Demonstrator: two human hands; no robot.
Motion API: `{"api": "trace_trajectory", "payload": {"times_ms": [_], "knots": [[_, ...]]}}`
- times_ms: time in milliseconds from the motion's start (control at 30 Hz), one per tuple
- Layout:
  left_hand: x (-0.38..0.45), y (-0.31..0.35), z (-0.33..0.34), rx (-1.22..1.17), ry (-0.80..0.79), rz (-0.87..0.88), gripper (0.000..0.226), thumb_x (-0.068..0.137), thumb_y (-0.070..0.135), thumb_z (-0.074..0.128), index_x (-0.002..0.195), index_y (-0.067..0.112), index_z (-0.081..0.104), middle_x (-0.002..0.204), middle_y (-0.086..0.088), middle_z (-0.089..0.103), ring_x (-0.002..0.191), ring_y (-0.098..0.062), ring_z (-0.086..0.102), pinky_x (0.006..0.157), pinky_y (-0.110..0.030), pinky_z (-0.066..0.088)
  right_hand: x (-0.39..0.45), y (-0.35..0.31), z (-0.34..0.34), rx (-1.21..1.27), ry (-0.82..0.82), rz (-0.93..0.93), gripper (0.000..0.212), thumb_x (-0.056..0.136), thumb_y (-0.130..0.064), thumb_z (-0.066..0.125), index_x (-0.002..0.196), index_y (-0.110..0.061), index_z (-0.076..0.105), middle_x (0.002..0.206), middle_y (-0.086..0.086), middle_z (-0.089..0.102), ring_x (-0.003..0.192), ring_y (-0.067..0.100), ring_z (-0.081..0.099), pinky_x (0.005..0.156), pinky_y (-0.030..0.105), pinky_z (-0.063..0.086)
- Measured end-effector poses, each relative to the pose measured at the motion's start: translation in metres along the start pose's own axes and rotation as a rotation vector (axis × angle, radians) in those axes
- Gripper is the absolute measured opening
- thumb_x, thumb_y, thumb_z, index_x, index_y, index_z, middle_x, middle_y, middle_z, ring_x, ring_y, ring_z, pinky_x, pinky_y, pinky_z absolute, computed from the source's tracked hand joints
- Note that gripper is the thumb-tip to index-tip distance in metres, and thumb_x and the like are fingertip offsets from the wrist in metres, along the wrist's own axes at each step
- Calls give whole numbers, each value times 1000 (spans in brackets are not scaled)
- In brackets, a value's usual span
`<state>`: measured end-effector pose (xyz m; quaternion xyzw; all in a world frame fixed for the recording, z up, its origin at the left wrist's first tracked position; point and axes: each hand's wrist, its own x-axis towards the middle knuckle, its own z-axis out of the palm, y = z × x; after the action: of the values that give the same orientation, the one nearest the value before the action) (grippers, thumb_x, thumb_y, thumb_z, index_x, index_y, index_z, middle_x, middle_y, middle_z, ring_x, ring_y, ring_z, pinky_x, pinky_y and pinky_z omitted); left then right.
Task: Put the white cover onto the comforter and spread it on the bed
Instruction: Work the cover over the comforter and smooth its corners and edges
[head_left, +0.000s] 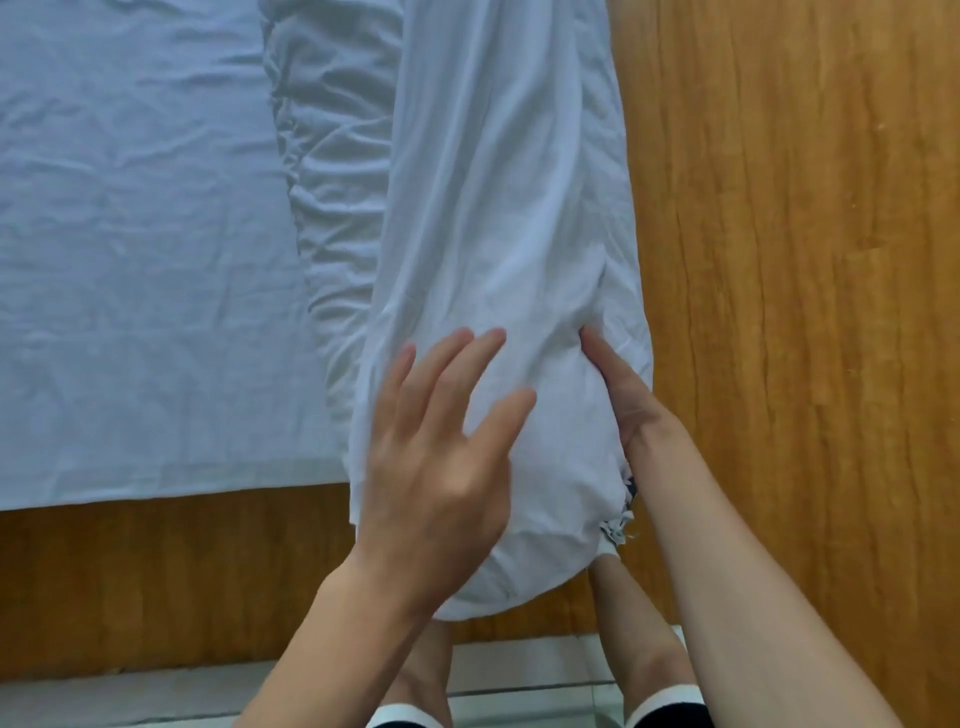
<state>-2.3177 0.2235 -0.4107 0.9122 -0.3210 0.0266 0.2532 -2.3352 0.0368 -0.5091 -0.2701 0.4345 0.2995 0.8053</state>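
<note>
The white cover (498, 218) lies as a long bulging roll down the middle of the head view, its near end hanging over the bed's foot. A small bit of patterned comforter (621, 525) pokes out at the roll's lower right. My left hand (441, 452) lies on the roll's left side with fingers spread and straight. Against the right side, my right hand (623, 395) presses with straight fingers, thumb tucked behind the fabric.
A pale blue sheet (135, 249) covers the bed on the left, with a bunched white fold (337, 171) beside the roll. The wooden bed frame (779, 260) spans the right and the front. My legs and the tiled floor (519, 670) show below.
</note>
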Motion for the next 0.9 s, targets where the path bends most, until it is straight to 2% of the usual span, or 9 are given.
{"api": "trace_trajectory", "payload": {"times_ms": [67, 167, 267, 400, 533, 667, 733, 800, 900], "knots": [[3, 0, 9, 68, -211, -209, 41, 94, 27, 46, 133, 14, 49, 147, -20, 38, 139, -35, 33, 113, -53, 30, 1, -3, 7, -15, -11, -28, 82, 57, -51, 87, 126, -13, 62, 121, 14, 66, 111, 29, 63, 94, 40, 49], [19, 1, 18, 147, -428, -523, 100, 76, 77, 37, 151, 17, 9, 155, -23, 15, 143, -38, 18, 113, -49, 24, -2, -3, 28, -179, 4, -178, 47, 76, -33, 75, 115, -9, 67, 110, 14, 70, 100, 25, 69, 79, 33, 55], [38, -3, 12, 110, -558, -647, 130, 57, 82, 47, 151, 15, -11, 156, -20, 3, 145, -36, 9, 115, -48, 21, -4, 4, 52, -121, 39, -283, 11, 87, -6, 66, 98, -3, 68, 89, 12, 72, 74, 18, 72, 61, 24, 56], [42, -6, -11, 65, -578, -601, 132, 61, 73, 63, 150, 18, -16, 155, -14, 9, 144, -28, 14, 113, -43, 30, -10, 11, 71, -136, 140, -420, 32, 67, -9, 80, 96, 1, 71, 97, 17, 73, 90, 31, 71, 79, 42, 58], [41, -8, -39, -214, -524, -658, 124, 59, 79, 57, 152, 32, -10, 158, 11, 11, 143, -4, 17, 107, -21, 27, -41, 4, 87, -313, 283, -592, 18, 69, -4, 81, 84, -6, 72, 87, 12, 74, 84, 27, 72, 77, 48, 58], [61, -8, -59, -458, -440, -748, 95, 51, 86, 47, 136, 48, 26, 123, 46, 37, 102, 36, 32, 82, 5, 30, -72, 6, 112, -536, 453, -803, 19, 64, -27, 76, 74, -15, 66, 70, 1, 70, 70, 25, 68, 60, 45, 55], [74, -15, -53, -429, -391, -793, 108, 47, 87, 53, 139, 34, 30, 129, 30, 48, 113, 18, 46, 93, -7, 37, -72, 20, 130, -693, 573, -857, 27, 68, -41, 68, 85, -20, 65, 76, -6, 69, 73, 15, 67, 63, 37, 54], [87, -19, -45, -329, -374, -879, 132, 50, 84, 62, 153, 20, 9, 151, 4, 37, 134, -16, 43, 107, -31, 36, -60, 38, 145, -847, 682, -891, 38, 77, -48, 61, 103, -21, 63, 86, -9, 69, 78, 9, 66, 65, 27, 52], [94, -20, -30, -118, -428, -929, 131, 67, 65, 70, 151, 16, -18, 153, -18, 26, 132, -37, 40, 104, -40, 35, -35, 65, 157, -1029, 744, -958, 26, 85, -35, 58, 103, -17, 58, 80, -7, 63, 67, 8, 61, 57, 20, 47]]}}
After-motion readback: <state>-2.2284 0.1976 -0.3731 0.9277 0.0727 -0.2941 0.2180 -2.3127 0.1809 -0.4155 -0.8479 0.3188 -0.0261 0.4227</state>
